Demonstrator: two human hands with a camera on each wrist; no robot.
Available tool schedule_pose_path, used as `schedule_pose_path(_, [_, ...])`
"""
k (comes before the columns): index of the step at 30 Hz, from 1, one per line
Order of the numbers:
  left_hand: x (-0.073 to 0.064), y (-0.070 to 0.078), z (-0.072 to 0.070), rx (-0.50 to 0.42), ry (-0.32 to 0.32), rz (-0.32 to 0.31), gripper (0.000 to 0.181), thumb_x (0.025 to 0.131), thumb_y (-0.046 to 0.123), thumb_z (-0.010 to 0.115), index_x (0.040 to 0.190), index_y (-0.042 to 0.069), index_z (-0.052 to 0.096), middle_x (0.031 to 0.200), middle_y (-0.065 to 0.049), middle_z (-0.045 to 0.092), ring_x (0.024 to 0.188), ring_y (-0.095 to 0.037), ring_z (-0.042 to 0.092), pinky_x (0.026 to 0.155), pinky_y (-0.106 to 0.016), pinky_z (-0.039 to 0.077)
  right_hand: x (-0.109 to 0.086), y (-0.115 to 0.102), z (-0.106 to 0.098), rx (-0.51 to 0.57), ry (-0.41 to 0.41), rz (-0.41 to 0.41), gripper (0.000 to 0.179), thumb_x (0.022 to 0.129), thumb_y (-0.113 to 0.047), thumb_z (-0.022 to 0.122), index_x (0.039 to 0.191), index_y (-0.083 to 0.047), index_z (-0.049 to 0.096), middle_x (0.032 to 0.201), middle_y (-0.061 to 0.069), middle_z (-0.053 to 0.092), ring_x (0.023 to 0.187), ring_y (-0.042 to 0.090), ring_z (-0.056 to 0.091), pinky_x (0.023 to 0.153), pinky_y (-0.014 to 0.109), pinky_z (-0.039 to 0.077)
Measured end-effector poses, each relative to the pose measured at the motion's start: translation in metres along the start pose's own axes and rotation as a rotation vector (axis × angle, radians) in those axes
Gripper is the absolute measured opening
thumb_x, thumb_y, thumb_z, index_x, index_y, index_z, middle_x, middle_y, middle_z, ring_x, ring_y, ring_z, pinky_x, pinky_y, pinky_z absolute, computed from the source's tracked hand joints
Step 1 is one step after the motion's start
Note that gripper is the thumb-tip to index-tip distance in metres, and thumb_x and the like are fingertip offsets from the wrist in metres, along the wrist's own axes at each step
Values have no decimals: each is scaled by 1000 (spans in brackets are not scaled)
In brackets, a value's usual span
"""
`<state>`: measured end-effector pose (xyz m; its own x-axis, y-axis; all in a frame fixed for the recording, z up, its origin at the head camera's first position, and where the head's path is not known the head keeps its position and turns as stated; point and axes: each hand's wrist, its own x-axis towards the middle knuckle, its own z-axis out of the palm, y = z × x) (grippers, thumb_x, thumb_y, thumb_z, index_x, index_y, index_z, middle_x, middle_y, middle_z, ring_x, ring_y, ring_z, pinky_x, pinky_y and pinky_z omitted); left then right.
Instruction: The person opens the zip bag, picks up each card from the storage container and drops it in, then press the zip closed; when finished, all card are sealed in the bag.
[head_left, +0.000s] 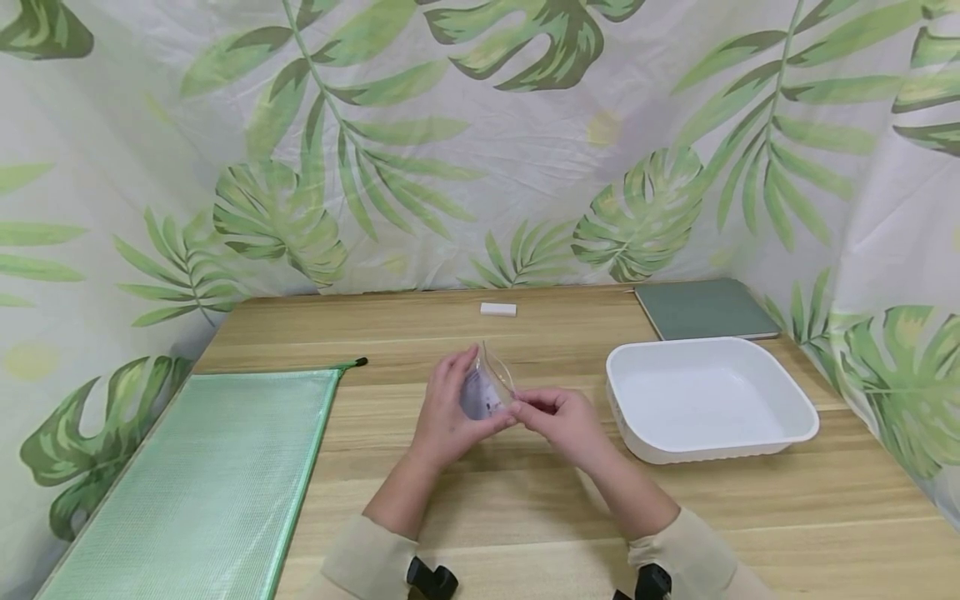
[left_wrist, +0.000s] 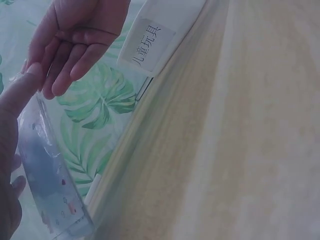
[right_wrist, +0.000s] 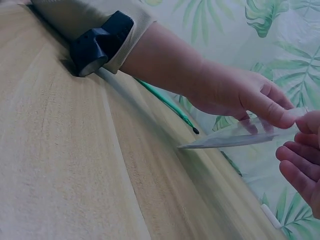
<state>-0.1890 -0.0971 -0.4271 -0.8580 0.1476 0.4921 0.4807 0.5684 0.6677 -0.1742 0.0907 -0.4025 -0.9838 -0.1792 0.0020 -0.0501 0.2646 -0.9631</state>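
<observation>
My left hand (head_left: 438,425) holds a small clear plastic bag (head_left: 480,398) over the middle of the table, thumb on the near side and fingers on the far side. The bag's mouth gapes at the top. Inside lies something flat and bluish; in the left wrist view the bag (left_wrist: 52,170) shows small printed figures low down. My right hand (head_left: 567,427) pinches the bag's right edge between thumb and index finger, close to the left thumb tip. Seen from the right wrist, the bag (right_wrist: 230,139) is thin and clear of the tabletop, and the other right fingers curl loosely.
On the right stands a white plastic basin (head_left: 712,404) with a printed label (left_wrist: 149,46) on its side. Behind it lies a green notebook (head_left: 708,310). A small white block (head_left: 498,309) sits at the back. A green mesh zipper pouch (head_left: 202,475) covers the table's left.
</observation>
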Motion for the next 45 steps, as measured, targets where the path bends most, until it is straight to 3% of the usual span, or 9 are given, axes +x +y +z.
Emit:
schedule_pose_path(7, [4,3,-3,-187,38,-77,70,83,16,77,143,0,45,118,-19,59,110,-29,57,99,-49,47,8,1,-12,48,4,-21,30,95,-13,62,116,8,67,110,23,71,90,14,71,80,28,58])
schedule_pose_path(10, [8,3,-4,-312,68,-158,46,89,11,70,132,0,57,103,-17,65,94,-18,60,91,-35,50,13,0,-21,20,6,-35,31,96,-16,62,116,6,68,109,22,71,89,12,70,81,29,58])
schedule_pose_path(14, [11,1,-6,-417,80,-300,24,90,13,69,111,1,70,101,-15,72,82,-6,59,76,-20,50,19,-3,-30,-27,-3,-42,31,95,-20,64,115,3,69,109,18,72,92,11,69,83,30,57])
schedule_pose_path(19, [17,-3,-13,-454,27,-451,20,90,18,71,103,4,74,103,-10,74,85,-7,64,75,-19,53,27,-5,-35,-70,-13,-13,29,94,-21,65,114,-1,71,106,15,74,89,9,69,83,32,57])
schedule_pose_path(24, [23,-5,-23,-490,-55,-531,22,89,19,72,104,3,74,97,-7,74,85,-11,71,86,-31,56,32,-6,-38,-88,-30,7,29,96,-20,62,115,0,70,106,15,74,89,12,70,83,32,57])
schedule_pose_path(29, [27,-6,-28,-546,-81,-569,22,88,15,72,104,-1,73,94,-4,74,81,-10,71,87,-35,56,37,-7,-40,-83,-60,15,30,97,-19,60,115,4,68,106,18,73,89,12,70,82,32,57])
schedule_pose_path(35, [27,-6,-29,-507,-89,-549,19,91,15,69,101,-1,72,91,-5,72,82,-10,69,92,-42,54,40,-7,-42,-96,-95,5,33,97,-20,60,119,3,66,108,18,72,92,14,69,84,33,57])
schedule_pose_path(40, [28,-4,-28,-479,-97,-540,19,92,17,68,99,0,72,89,-6,71,83,-12,68,92,-47,53,42,-18,-43,-225,-126,-85,48,94,-28,66,136,-6,57,130,14,63,115,26,61,98,42,50])
schedule_pose_path(45, [27,-3,-26,-482,-109,-497,19,92,18,69,97,0,72,87,-5,71,83,-12,68,86,-36,55,50,-44,-37,-451,-244,-209,51,89,-30,71,136,-13,58,140,8,57,132,30,50,108,51,40])
